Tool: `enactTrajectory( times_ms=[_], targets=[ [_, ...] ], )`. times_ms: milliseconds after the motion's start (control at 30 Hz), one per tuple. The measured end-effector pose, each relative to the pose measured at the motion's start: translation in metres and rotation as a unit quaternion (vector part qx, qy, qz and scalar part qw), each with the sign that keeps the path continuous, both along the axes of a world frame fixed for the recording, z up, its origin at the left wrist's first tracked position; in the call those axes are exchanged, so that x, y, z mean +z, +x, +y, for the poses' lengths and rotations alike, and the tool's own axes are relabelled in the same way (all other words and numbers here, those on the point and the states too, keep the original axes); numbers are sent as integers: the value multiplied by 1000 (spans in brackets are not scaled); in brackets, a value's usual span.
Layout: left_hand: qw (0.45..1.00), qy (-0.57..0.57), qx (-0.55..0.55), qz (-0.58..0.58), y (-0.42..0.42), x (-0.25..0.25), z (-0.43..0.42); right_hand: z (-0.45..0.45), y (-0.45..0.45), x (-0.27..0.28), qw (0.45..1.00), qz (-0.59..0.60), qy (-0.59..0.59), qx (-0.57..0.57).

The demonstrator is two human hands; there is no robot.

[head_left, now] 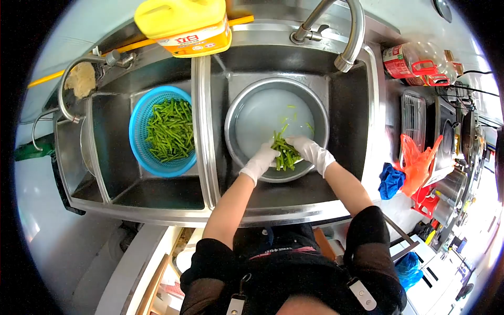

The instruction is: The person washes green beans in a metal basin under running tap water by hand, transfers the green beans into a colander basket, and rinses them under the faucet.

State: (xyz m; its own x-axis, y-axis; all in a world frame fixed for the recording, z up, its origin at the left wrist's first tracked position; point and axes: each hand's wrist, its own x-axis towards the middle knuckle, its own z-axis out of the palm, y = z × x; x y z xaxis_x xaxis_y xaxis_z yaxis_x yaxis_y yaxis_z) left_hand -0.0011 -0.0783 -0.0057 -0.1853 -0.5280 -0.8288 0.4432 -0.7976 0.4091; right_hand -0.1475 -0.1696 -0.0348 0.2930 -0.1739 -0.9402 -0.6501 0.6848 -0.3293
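Both my hands wear white gloves and work inside a large round metal basin of cloudy water. My left hand closes on the left side of a bunch of cut green beans. From the right, my right hand grips the same bunch. A few loose green pieces float in the water beyond my hands. In the sink compartment to the left, a blue plastic basket holds a heap of cut green beans.
A steel divider separates the compartments. A yellow detergent jug stands on the back ledge. The curved faucet reaches over the right sink's back corner. Plastic bottles, an orange bag and a blue cloth lie at the right.
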Motion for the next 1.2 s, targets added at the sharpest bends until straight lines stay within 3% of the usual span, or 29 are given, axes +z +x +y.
enactTrajectory(
  times_ms=[33,67,100,133,200,233,267,333,400,467,533,600,633,667,733,800,833,867,900,933,967,1000,1067,1133,1167,1200],
  targets=[
    [1000,-3,0,6,7,8,-2,-5,21,58,998,53,5,-36],
    [999,-15,-1,45,19,28,-7,-5,21,53,997,-22,-15,-78],
    [999,-21,22,25,30,50,-8,-7,21,48,998,-13,-51,-31],
    [999,-27,44,6,42,81,-10,-12,40,82,996,-3,-86,15],
    [986,-157,36,-41,77,74,4,-15,68,115,982,-48,-164,82],
    [978,-196,14,-70,99,102,7,-14,81,136,968,-91,-211,104],
    [967,-233,-8,-98,124,143,8,-7,123,209,991,-56,-121,-12],
    [963,-226,30,-146,170,190,26,13,166,241,968,-208,-115,-78],
    [956,-199,71,-204,205,243,45,31,219,255,955,-252,-151,-40],
    [951,-214,84,-208,253,233,68,45,270,224,920,-293,-251,72],
    [959,-184,117,-180,297,203,87,60,306,213,923,-308,-222,58],
    [946,-64,137,-286,306,189,93,67,313,197,898,-187,-369,146],
    [840,-112,-42,-530,352,109,121,68,296,208,880,-173,-423,126],
    [712,98,-114,-686,314,139,103,68,275,214,862,-211,-451,96],
    [646,-20,-116,-754,292,131,110,63,224,198,806,-308,-506,-24],
    [656,-202,-65,-725,241,160,90,36,158,189,876,-167,-453,-2],
    [649,-283,-57,-704,214,159,77,16,126,143,885,-88,-457,20],
    [698,-309,-67,-643,185,157,63,-2,93,117,896,-31,-442,17],
    [792,-282,-73,-536,163,122,56,-19,64,78,891,23,-453,-2],
    [768,-268,-208,-543,129,144,32,-34,27,10,869,17,-494,-7],
    [716,-267,-306,-568,104,120,19,-46,6,15,833,65,-540,98],
    [655,-263,-398,-586,82,83,8,-55,-10,-1,848,105,-499,142],
    [642,-150,-538,-524,48,40,-15,-59,-27,-21,853,128,-479,165],
    [503,-185,-573,-620,29,-25,9,-55,-34,-35,858,129,-465,173],
    [486,-170,-600,-613,25,-49,19,-53,-36,-42,862,129,-458,177],
    [508,-148,-606,-594,25,-54,19,-52,-37,-50,869,121,-450,168]
  ],
)
